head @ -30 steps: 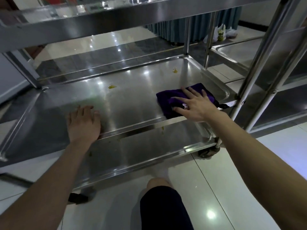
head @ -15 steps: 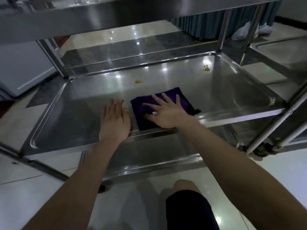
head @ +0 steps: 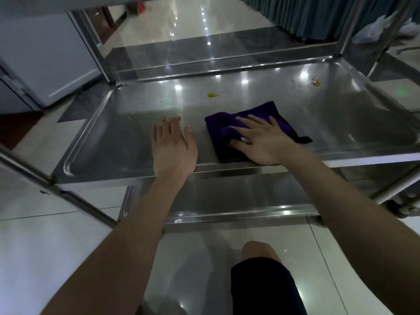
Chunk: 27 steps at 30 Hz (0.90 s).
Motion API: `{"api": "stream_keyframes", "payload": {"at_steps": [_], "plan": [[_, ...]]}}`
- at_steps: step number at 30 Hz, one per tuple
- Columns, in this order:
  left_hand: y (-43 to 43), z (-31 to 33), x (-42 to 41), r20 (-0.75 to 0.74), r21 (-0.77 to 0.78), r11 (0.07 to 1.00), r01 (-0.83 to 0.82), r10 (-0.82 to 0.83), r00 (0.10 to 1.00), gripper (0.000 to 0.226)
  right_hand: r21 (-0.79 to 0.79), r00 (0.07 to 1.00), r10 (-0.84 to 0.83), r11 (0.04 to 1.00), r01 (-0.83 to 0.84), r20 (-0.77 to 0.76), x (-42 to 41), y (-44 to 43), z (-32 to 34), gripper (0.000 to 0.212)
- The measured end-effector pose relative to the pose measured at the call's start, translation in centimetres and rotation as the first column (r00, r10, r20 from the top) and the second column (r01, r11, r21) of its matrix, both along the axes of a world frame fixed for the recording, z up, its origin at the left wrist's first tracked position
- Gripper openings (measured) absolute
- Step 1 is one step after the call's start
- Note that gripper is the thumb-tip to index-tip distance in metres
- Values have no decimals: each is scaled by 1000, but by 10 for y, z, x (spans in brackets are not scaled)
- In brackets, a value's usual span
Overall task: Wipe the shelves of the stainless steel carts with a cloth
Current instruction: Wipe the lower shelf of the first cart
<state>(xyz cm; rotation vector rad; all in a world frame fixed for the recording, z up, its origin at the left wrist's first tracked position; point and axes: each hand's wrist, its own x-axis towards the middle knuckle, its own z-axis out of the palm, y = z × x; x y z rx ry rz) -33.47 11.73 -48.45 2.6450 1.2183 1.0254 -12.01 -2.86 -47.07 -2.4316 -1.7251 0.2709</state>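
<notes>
— Shelf (head: 341,123) of the steel cart: where did the purple cloth (head: 229,126) lie?
— Near its front edge, the right hand (head: 261,144) pressing it flat, fingers spread; the left hand (head: 173,148) rested open alongside.
— Best stroke?
— Firm, overlapping, toward the yellow spots (head: 212,95), probably food.

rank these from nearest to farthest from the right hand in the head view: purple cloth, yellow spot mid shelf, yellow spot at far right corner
1. purple cloth, directly under the right hand
2. yellow spot mid shelf, just beyond the cloth
3. yellow spot at far right corner, near the back rim
</notes>
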Motion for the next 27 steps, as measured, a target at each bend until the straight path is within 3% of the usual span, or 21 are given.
{"api": "stream_keyframes", "payload": {"at_steps": [3, 6, 11, 13, 16, 19, 23, 27], "plan": [[-4, 5, 0, 12, -10, 999, -31, 31, 999, 58, 113, 998, 58, 992, -58, 6, -18, -53, 5, 72], [-8, 9, 1, 14, -49, 998, -29, 30, 999, 55, 109, 995, 88, 990, -92, 44, -43, -64, 10, 61], [-14, 24, -6, 108, -253, 950, 182, -159, 981, 39, 83, 978, 157, 982, -169, 136, -66, -52, 11, 67], [-7, 30, -19, 52, -252, 944, 211, -204, 978, 42, 79, 976, 179, 979, -190, 124, -54, -54, 17, 80], [20, 32, -50, -99, -107, 982, 158, -169, 981, 49, 62, 968, 175, 980, -189, 182, -45, -50, 23, 99], [61, 28, -91, -270, -7, 999, 33, -34, 962, 61, 24, 978, 164, 985, -168, 126, -47, -44, 20, 102], [93, 11, -122, -499, -18, 998, -62, 45, 866, 80, 30, 973, 169, 984, -176, 157, -43, -40, 10, 102], [96, 2, -120, -351, -31, 999, -11, -1, 937, 75, 9, 970, 158, 987, -163, 186, -53, -28, 4, 101]]}}
